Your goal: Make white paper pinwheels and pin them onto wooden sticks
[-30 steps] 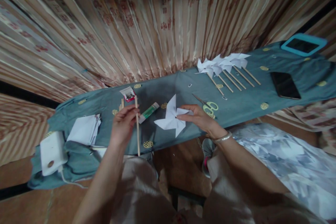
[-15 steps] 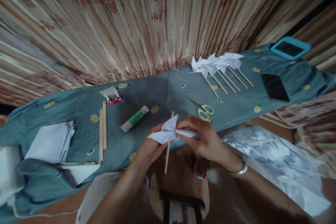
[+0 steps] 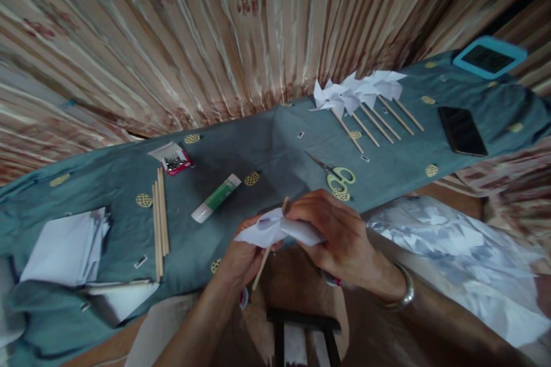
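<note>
My left hand (image 3: 240, 257) grips a thin wooden stick (image 3: 263, 262) behind a folded white paper pinwheel (image 3: 264, 228). The stick's top end shows just above the paper. My right hand (image 3: 333, 232) is closed over the pinwheel's right side, pressing at its centre against the stick. Both hands hover at the near edge of the teal cloth-covered table (image 3: 267, 143). A silver bangle sits on my right wrist.
On the cloth lie spare sticks (image 3: 158, 221), a green glue stick (image 3: 216, 198), a small box of pins (image 3: 172, 159), scissors (image 3: 334, 173), a paper stack (image 3: 64, 246), several finished pinwheels (image 3: 359, 94), a black phone (image 3: 461, 130) and a blue-framed tablet (image 3: 488, 57). A curtain hangs behind.
My left hand carried the stick from the left over to the pinwheel, and my right hand lifted the pinwheel off the cloth. Both hands now hold them together nearer to me.
</note>
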Demonstrator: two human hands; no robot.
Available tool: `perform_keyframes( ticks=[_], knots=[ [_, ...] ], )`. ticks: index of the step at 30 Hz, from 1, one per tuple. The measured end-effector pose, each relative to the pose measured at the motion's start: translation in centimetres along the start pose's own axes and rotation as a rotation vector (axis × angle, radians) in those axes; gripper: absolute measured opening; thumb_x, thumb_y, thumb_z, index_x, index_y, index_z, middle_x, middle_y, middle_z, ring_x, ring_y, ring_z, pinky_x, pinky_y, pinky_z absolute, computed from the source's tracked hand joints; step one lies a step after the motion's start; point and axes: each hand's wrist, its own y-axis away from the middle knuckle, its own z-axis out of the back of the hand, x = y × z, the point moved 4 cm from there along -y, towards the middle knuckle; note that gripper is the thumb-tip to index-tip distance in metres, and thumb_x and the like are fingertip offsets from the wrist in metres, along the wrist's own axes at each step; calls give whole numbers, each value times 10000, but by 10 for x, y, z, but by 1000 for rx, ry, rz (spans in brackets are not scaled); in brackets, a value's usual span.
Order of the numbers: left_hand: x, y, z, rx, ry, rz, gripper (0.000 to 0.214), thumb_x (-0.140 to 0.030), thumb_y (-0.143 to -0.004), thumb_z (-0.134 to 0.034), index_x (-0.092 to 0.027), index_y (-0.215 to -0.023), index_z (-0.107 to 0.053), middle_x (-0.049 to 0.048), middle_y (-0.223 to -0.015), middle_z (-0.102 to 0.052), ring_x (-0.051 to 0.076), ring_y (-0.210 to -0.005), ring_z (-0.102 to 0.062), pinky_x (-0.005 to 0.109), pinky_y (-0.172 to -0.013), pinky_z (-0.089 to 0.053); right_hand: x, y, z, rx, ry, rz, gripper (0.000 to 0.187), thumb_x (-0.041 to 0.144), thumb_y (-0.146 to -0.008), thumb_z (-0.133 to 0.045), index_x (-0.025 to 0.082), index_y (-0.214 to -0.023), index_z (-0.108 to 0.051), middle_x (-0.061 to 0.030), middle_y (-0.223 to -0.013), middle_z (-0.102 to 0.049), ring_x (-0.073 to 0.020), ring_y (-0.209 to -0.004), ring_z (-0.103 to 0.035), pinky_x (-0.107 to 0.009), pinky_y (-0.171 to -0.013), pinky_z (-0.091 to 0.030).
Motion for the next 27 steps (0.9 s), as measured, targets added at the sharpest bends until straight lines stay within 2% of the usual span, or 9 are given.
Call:
perform_keyframes(
  ticks=[8, 16, 27],
  knots=[
    [0, -2, 4, 31, -81, -43, 354, -245, -483, -887, -136, -496, -550, -44, -459, -487, 55, -453, -400, 187, -453, -360, 1, -2, 2, -27, 11, 8, 90, 122, -883, -619, 147, -969, -612, -71, -885, -719, -195, -854, -636, -338, -799, -534],
    [0, -1, 2, 100, -142, -47, 311, -298, -561, -854, -136, -521, -591, -27, -496, -503, 75, -495, -405, 209, -484, -359, 0, -2, 5, -31, 22, 11, 134, 99, -865, -625, 131, -994, -606, -83, -898, -717, -198, -854, -634, -344, -795, -537],
    [3, -2, 9, 65, -182, -42, 308, -308, -556, -835, -176, -520, -559, -44, -489, -444, 96, -483, -375, 248, -494, -356, 0, -2, 5, -12, -9, -22, 141, 113, -887, -583, 185, -1007, -604, -58, -894, -709, -193, -851, -643, -346, -787, -537]
  ],
)
